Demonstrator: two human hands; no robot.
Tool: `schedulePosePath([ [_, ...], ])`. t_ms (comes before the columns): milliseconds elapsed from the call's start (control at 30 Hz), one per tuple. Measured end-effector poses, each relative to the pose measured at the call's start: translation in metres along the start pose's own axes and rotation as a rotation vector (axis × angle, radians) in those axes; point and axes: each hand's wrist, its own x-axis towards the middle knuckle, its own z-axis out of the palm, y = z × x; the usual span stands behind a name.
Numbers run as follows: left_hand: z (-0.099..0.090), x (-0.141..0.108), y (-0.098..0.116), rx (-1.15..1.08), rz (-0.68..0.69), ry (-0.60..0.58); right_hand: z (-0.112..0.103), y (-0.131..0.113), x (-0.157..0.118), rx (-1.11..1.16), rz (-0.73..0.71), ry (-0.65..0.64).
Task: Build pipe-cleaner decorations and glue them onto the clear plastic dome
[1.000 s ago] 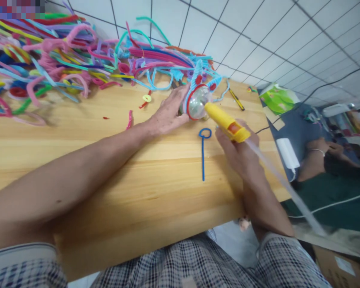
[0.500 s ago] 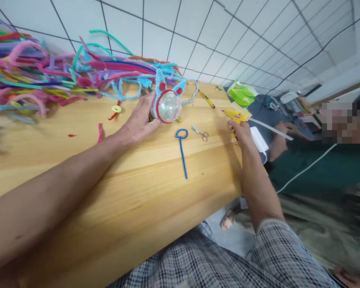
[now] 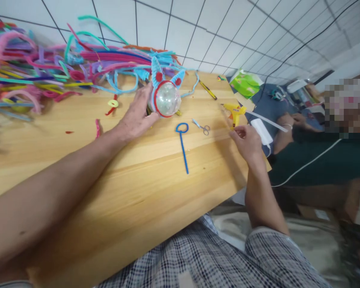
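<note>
My left hand (image 3: 139,114) is wrapped round the side of a clear ball (image 3: 168,99) with a red rim and two light-blue ears with red dots. Close to the yellow glue gun (image 3: 234,112) is my right hand (image 3: 246,142), its fingers curled near the foot of the gun's handle; whether they touch it is unclear. The gun rests at the table's right side with a clear glue stick behind it. Between my hands lie a blue pipe cleaner (image 3: 184,152) with a looped end and small scissors (image 3: 201,127).
Colourful pipe cleaners (image 3: 87,66) are heaped along the wall at the back left. A yellow cutter (image 3: 208,90), a green packet (image 3: 245,84) and a white adapter (image 3: 261,132) lie at the right. Another person (image 3: 315,156) sits beyond the table's right edge.
My right hand has loosened from the glue gun's handle and moved slightly down and right. The gun now stands on the table. My left hand still holds the ball.
</note>
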Motion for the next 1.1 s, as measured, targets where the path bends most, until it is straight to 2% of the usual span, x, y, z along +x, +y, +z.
schedulePosePath([
  [133,-0.004,0.0,-0.006,0.018,-0.014,-0.088,0.017,-0.062,-0.017,0.165,-0.298,-0.235],
  [233,-0.005,0.0,-0.013,-0.033,-0.026,-0.123,0.037,-0.104,-0.009,0.143,-0.42,-0.304],
  [333,-0.001,-0.001,-0.018,-0.063,-0.014,-0.107,0.053,-0.129,0.006,0.046,-0.484,-0.338],
  [500,0.004,-0.002,-0.018,-0.065,0.005,-0.076,0.07,-0.145,0.021,-0.135,-0.47,-0.385],
  [633,0.003,-0.001,-0.012,-0.072,-0.028,-0.088,0.073,-0.146,0.021,-0.118,-0.452,-0.423],
  [733,0.003,0.0,-0.006,-0.091,-0.034,-0.097,0.064,-0.142,0.019,0.066,-0.387,-0.408],
  [900,0.004,0.0,0.002,-0.098,-0.046,-0.078,0.035,-0.15,0.017,0.609,-0.305,-0.343],
  [1000,0.003,-0.001,0.004,-0.11,-0.043,-0.069,0.026,-0.171,0.017,0.697,-0.34,-0.217],
  [1100,0.003,-0.001,0.006,-0.127,-0.039,-0.063,0.03,-0.195,0.017,0.7,-0.38,-0.121],
])
